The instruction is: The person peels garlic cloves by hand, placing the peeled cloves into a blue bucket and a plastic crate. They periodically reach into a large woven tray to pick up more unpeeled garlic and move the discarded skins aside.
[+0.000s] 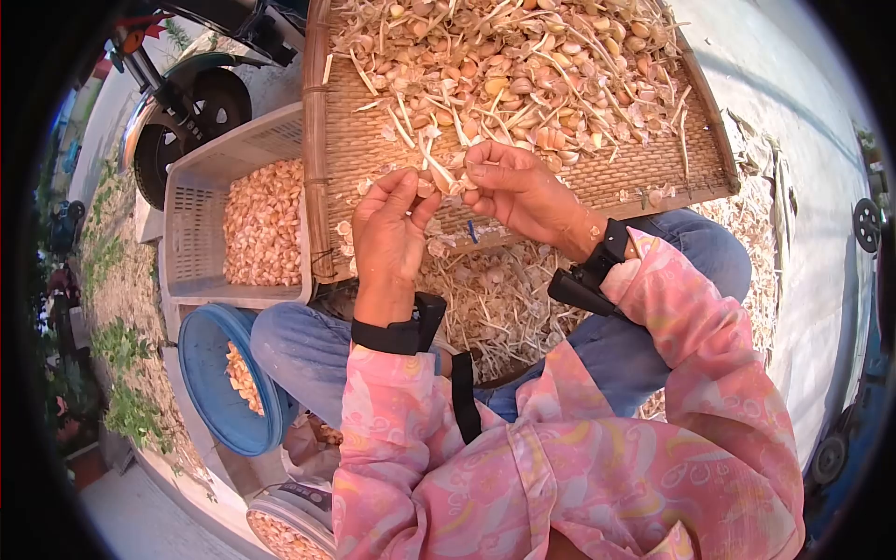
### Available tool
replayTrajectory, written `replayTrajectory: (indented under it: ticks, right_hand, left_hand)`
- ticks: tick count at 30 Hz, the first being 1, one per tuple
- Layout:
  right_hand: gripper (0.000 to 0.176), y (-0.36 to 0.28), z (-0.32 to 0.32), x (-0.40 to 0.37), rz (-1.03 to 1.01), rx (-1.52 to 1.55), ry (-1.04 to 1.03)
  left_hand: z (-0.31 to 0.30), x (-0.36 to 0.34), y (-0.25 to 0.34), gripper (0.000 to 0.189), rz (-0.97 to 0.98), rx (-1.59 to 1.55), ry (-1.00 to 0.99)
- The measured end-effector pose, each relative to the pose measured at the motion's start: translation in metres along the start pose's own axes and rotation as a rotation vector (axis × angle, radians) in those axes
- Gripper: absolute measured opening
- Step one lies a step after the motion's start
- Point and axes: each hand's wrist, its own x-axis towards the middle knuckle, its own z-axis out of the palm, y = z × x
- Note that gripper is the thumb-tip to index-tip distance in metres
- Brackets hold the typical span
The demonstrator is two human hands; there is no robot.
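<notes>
My left hand (390,229) is closed in a pinch, with a small garlic clove (426,188) between thumb and fingertips. Opposite it, my right hand (518,191) pinches a pale garlic stem piece (439,171) with papery skin at its base. The fingertips of both hands almost meet over the front edge of a woven tray (373,140). Loose garlic cloves (551,84), dry stalks and skins are heaped on the tray just beyond my hands. How firmly the right fingers grip the stem is partly hidden.
A white plastic crate (201,210) with peeled-apart cloves stands left of the tray. Nearer me are a blue bucket (201,364) and a clear tub (285,527), both holding cloves. Stalks and husks (499,289) litter the ground between my knees. A wheel (219,103) stands at upper left.
</notes>
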Motion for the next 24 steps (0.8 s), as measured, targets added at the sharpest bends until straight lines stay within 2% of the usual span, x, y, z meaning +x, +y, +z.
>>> replayTrajectory:
  ticks: [5,11,14,16,18,21,22,24]
  right_hand:
    - [0.021,-0.003,0.007,0.001,0.08,-0.122,0.101]
    - [0.021,0.003,-0.017,0.02,-0.083,-0.141,0.292]
    - [0.02,0.001,-0.011,0.022,-0.101,-0.112,0.268]
    - [0.02,0.003,-0.009,0.02,-0.111,-0.112,0.245]
    - [0.02,0.002,-0.004,0.017,-0.119,-0.113,0.18]
    - [0.022,-0.002,0.007,0.016,-0.089,-0.107,0.09]
    - [0.022,0.0,0.011,0.015,-0.066,-0.103,0.067]
    - [0.022,0.003,0.013,0.015,-0.053,-0.087,0.008]
  left_hand:
    - [-0.001,0.002,0.002,0.011,-0.086,0.032,-0.068]
    - [-0.004,0.015,-0.002,0.012,-0.113,-0.133,-0.1]
    - [-0.015,0.01,0.023,0.01,0.008,-0.125,-0.048]
    - [-0.04,0.015,0.063,0.013,0.317,0.052,0.11]
    - [-0.062,0.017,0.105,0.026,0.439,0.581,0.448]
    - [-0.062,0.009,0.107,0.031,0.389,0.722,0.195]
    - [-0.04,0.001,0.093,0.032,0.25,0.694,0.062]
    - [-0.009,-0.01,0.051,0.032,0.197,0.752,-0.209]
